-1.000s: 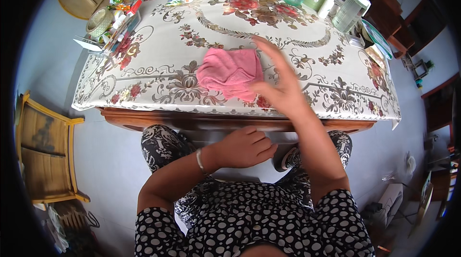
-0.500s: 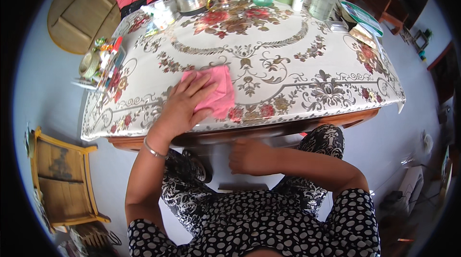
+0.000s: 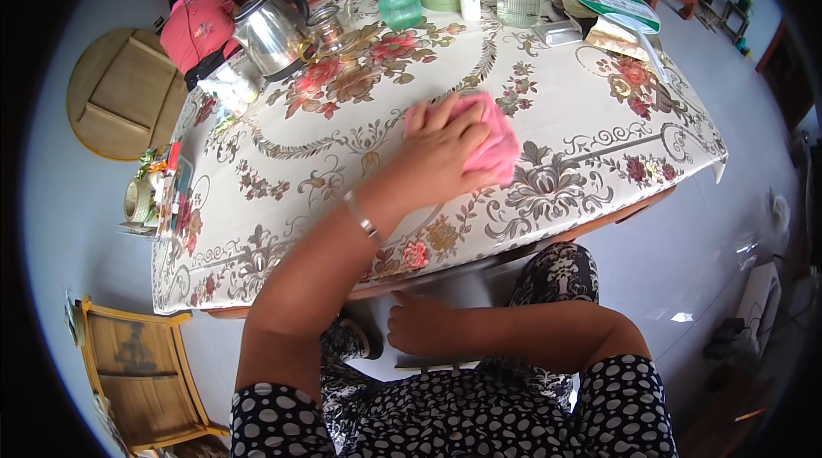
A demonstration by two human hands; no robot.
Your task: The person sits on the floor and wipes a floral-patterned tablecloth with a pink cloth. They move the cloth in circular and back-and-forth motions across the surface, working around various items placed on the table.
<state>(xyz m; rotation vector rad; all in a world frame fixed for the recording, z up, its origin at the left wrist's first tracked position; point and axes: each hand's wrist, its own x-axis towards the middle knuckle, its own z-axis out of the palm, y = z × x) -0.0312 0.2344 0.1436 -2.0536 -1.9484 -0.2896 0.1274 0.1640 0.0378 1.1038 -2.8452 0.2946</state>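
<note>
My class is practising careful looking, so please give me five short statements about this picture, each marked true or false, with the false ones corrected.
1. The left hand is on the pink cloth. True.
2. The right hand is also on the pink cloth. False: the right hand is off the tablecloth, nearer the person's body than its near edge.
3. The bracelet is on the right wrist. False: the bracelet is on the left wrist.
4. The spray bottle stands to the right of the metal kettle. True.
5. The tablecloth is plain, with no pattern. False: the tablecloth has flowers and scrolls on it.
</note>
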